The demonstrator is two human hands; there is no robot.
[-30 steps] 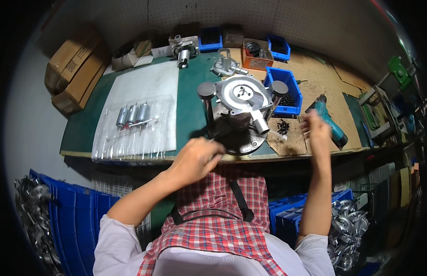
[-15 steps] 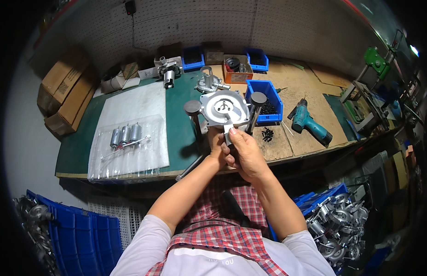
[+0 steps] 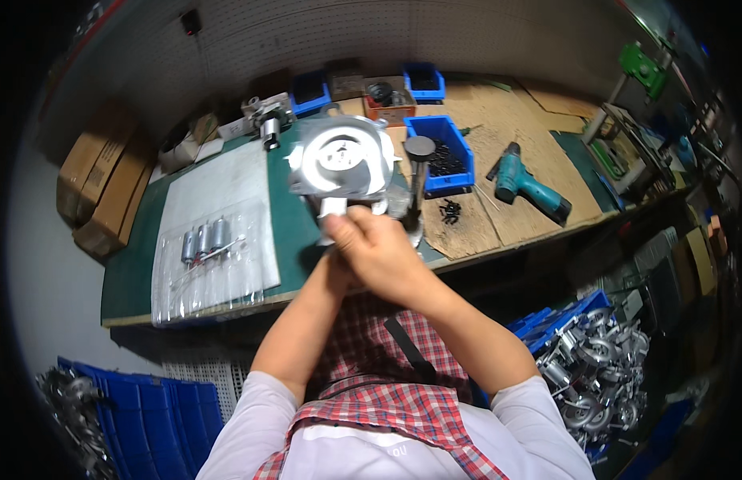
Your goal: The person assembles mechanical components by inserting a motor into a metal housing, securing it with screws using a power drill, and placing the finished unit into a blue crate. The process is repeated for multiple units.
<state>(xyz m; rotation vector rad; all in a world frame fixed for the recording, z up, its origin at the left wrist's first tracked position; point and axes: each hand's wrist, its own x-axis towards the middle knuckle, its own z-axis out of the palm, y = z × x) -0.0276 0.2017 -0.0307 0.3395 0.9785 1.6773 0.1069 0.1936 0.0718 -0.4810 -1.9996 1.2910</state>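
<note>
Our right hand (image 3: 379, 254) reaches up from 5 o'clock, thumb uppermost, its fingers closed around the short tube at the 6 o'clock side of a round metal housing (image 3: 339, 156). Our left hand (image 3: 336, 268) lies beneath it, mostly hidden, so we cannot tell how its fingers stand. Both forearms converge toward the housing, which we have face-up above the near part of the bench, about 12 o'clock from our chest and blurred.

Half a second ago the housing sits between two dark-capped posts; now it is clear of the right-hand post (image 3: 419, 149), which shows at its 3 o'clock, and it covers the place of the other.

Around the housing we count three silver motors (image 3: 201, 242) in one clear tray (image 3: 173, 308) at 8 o'clock, one teal drill (image 3: 531, 190) at 3, one heap of black screws (image 3: 450, 212) at 4, and three blue bins (image 3: 451, 182), at 11, between 1 and 2, and 3.
</note>
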